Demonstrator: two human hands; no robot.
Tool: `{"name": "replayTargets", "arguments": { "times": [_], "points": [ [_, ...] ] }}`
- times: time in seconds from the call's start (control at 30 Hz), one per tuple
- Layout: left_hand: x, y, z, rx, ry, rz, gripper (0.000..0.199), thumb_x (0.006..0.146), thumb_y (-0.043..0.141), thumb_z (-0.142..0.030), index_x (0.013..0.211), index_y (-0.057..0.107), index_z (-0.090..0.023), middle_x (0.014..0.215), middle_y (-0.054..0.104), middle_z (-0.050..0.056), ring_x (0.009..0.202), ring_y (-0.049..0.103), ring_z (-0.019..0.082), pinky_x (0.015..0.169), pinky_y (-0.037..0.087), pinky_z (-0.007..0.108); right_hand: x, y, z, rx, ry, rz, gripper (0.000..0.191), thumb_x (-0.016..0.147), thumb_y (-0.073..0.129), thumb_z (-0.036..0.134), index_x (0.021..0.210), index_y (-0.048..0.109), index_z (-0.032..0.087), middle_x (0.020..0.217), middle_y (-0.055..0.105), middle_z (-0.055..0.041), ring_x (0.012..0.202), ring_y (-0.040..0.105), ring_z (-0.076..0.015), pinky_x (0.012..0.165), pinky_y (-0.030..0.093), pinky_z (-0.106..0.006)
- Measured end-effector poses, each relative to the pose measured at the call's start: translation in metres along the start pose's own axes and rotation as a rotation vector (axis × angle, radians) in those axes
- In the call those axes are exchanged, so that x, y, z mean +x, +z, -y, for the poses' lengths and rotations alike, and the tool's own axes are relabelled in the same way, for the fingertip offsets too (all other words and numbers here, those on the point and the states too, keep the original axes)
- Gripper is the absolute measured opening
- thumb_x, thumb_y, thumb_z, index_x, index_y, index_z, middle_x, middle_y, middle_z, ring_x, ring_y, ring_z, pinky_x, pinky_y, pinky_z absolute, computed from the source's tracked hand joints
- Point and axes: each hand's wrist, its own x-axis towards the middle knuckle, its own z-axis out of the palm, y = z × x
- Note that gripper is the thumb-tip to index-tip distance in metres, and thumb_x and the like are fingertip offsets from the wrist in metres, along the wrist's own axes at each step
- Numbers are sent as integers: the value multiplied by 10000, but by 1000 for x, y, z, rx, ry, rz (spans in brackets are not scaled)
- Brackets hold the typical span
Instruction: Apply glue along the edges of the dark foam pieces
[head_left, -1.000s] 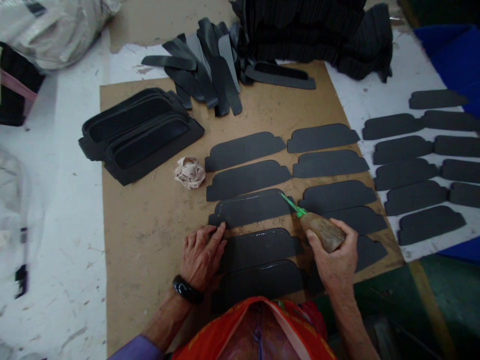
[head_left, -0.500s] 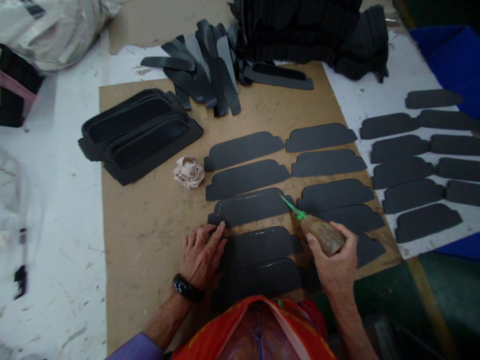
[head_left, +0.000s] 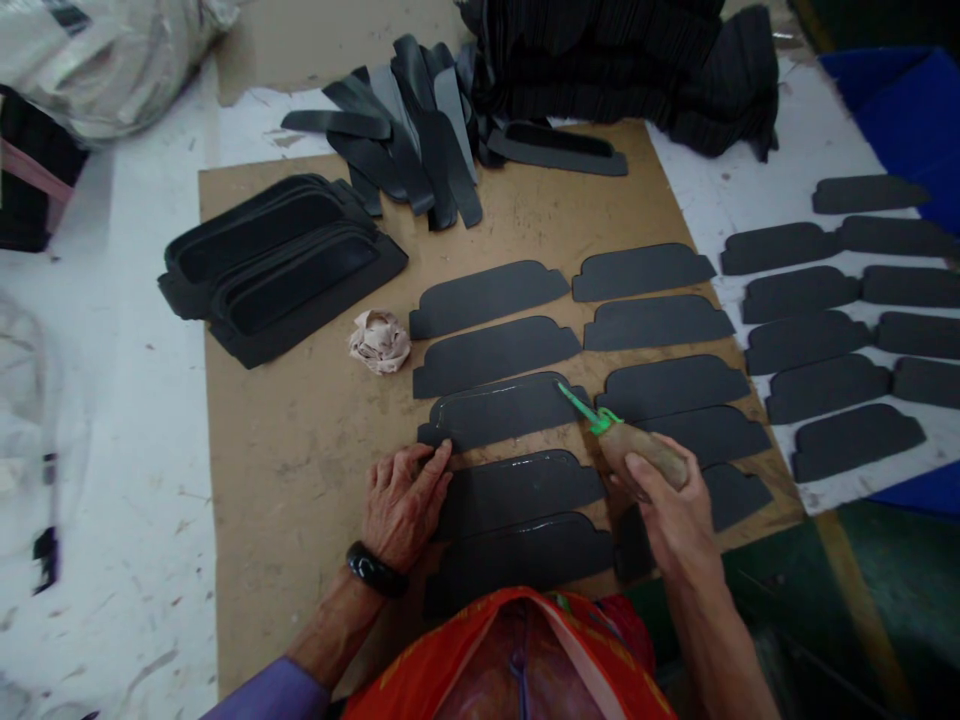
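My right hand (head_left: 675, 495) is wrapped round a brownish bottle (head_left: 641, 458) with a green nozzle. The nozzle's tip touches or hovers just over the upper right edge of a flat black piece (head_left: 502, 410), where a thin shiny line runs along the top edge. My left hand (head_left: 405, 500) lies with its fingers spread, a fingertip on that piece's lower left corner. Two black pieces nearer my body, one of them beside my left hand (head_left: 521, 490), also carry shiny lines. More black pieces (head_left: 491, 300) lie in rows farther up.
Brown board (head_left: 285, 480) covers part of the white table (head_left: 150, 480). On it are a crumpled ball (head_left: 380, 341) and stacked black pieces (head_left: 285, 265). Behind lie loose dark strips (head_left: 420, 130) and a big black stack (head_left: 600, 60). More pieces (head_left: 859, 440) lie at the right.
My right hand has turned and shifted its hold on the bottle, with the thumb now on top. The nozzle tip has moved slightly left. My left hand stays almost where it was.
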Motion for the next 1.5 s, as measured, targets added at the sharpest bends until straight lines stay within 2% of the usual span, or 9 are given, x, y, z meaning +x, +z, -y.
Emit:
{"name": "replayTargets", "arguments": {
  "times": [0.1,0.23,0.43,0.77,1.03,1.17,1.27,1.4,1.5],
  "points": [
    [0,0,0,-2,0,2,343,844,528,-246,1184,563,-226,1008,559,82,888,473,227,763,391,363,4,5,7,417,294,138,388,539,765,323,867,583,224,863,636,15,803,624,-196,655,548,-362],
    [1,1,1,-12,1,-1,340,843,531,-243,1181,565,-227,1011,563,84,889,474,227,767,387,366,4,7,19,588,393,191,334,557,754,297,853,620,223,865,673,9,796,654,-197,599,553,-291],
    [2,1,8,-43,10,-30,269,848,525,-197,1097,615,-248,918,592,61,815,472,197,722,372,336,1,6,25,633,390,235,298,577,743,280,850,637,225,849,691,4,776,669,-206,578,554,-279],
    [4,-8,8,-140,-47,28,151,858,524,-228,908,660,-270,874,639,15,819,501,171,714,343,321,-3,9,23,613,409,254,342,523,771,265,840,650,225,845,696,3,725,672,-210,550,561,-296],
    [5,-21,12,-207,5,69,232,821,501,-164,975,648,-255,891,647,23,831,509,188,712,367,341,-4,13,33,599,404,278,412,532,768,268,926,650,246,942,695,-4,768,676,-226,540,562,-283],
    [10,-30,12,-293,17,0,196,818,486,-155,894,655,-219,842,625,34,799,508,168,719,407,315,0,20,35,599,400,279,364,574,747,271,925,649,270,948,695,10,773,677,-222,542,562,-282],
    [24,-31,11,-284,6,-22,256,827,441,-130,981,631,-205,943,623,55,863,515,182,756,421,337,3,26,37,585,375,293,322,595,732,282,906,649,269,915,696,4,771,674,-220,540,559,-288],
    [48,-24,9,-171,14,45,314,868,417,-187,1152,553,-199,1202,560,74,1089,472,232,873,395,401,3,34,47,516,311,301,344,579,739,279,910,648,256,874,687,-9,764,665,-215,568,564,-315],
    [58,-16,10,-108,-14,95,345,894,410,-262,1219,503,-192,1284,515,74,1186,421,251,931,369,419,2,42,60,471,243,307,386,566,739,306,936,643,250,935,667,-19,781,652,-217,584,565,-330]
  ]
}}
